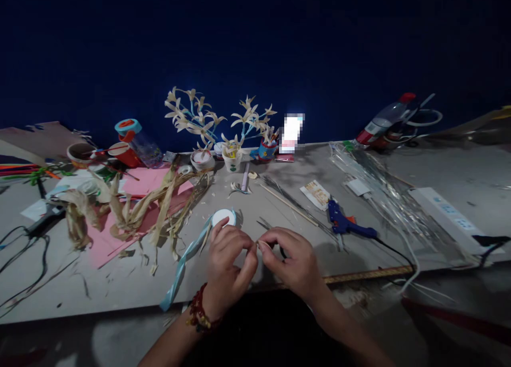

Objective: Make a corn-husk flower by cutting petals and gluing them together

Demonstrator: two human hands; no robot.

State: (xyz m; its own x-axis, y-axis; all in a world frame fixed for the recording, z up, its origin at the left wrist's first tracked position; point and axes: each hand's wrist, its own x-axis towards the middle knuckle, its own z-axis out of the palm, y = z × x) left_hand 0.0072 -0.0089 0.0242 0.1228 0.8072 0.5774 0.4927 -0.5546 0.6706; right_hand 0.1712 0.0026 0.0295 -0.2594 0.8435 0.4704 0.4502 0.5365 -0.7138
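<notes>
My left hand point(232, 260), with a dark red bead bracelet point(202, 311) on its wrist, is pinched closed over the front edge of the table. Close beside it, my right hand point(293, 258) is also pinched, and the fingertips of both nearly meet. Whatever lies between the fingers is too small to make out. Behind the left hand sits a white roll point(223, 218), from which a light blue strip point(183, 271) trails toward the front edge. Just beyond the right hand are scissors point(263, 223), partly hidden.
Dried husks point(136, 212) lie on pink paper point(104, 244) at left. Pale husk flowers point(191, 114) stand in a small white cup point(232, 162). To the right are a blue glue gun point(347, 223), a wooden stick point(289, 204), clear plastic wrap point(395, 202) and a power strip point(447, 218).
</notes>
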